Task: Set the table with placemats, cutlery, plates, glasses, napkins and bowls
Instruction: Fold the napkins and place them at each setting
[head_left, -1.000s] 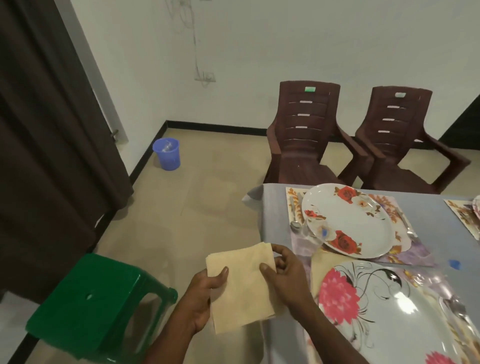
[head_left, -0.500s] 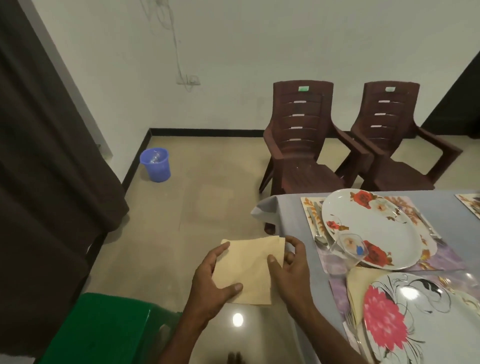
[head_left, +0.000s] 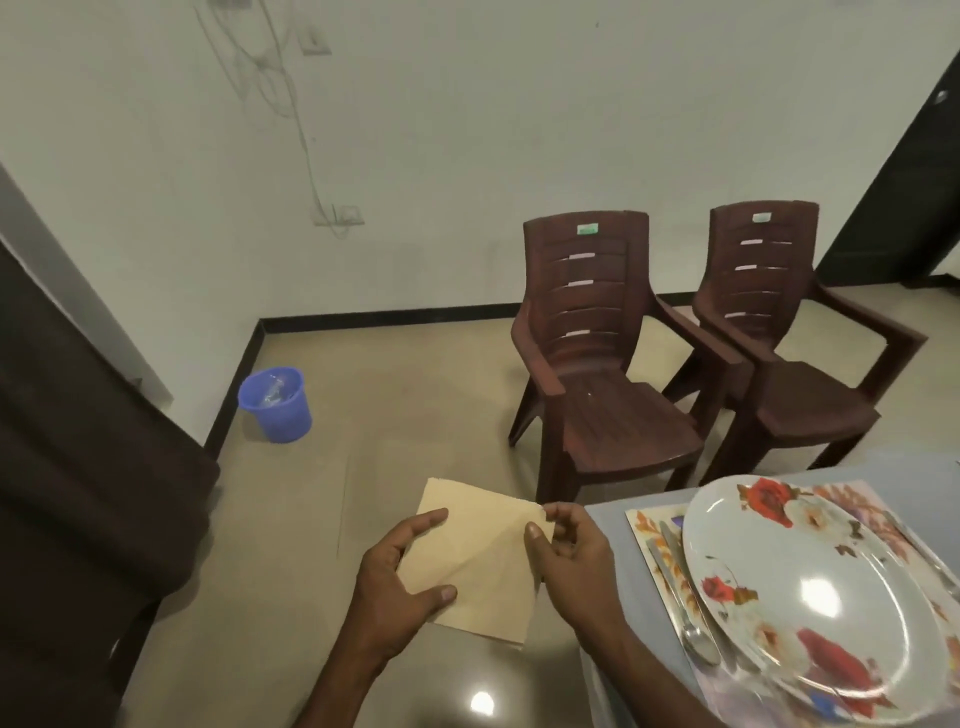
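Since the earlier frames both hands have turned the napkin (head_left: 483, 561), corners now near and far, one diagonal fold across it. Left hand (head_left: 400, 577) pinches its left corner; right hand (head_left: 569, 564) pinches the right, just left of the table (head_left: 608, 514).

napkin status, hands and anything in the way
Left hand and right hand both grip napkin, held over floor. Not yet on table. Nothing in the way.
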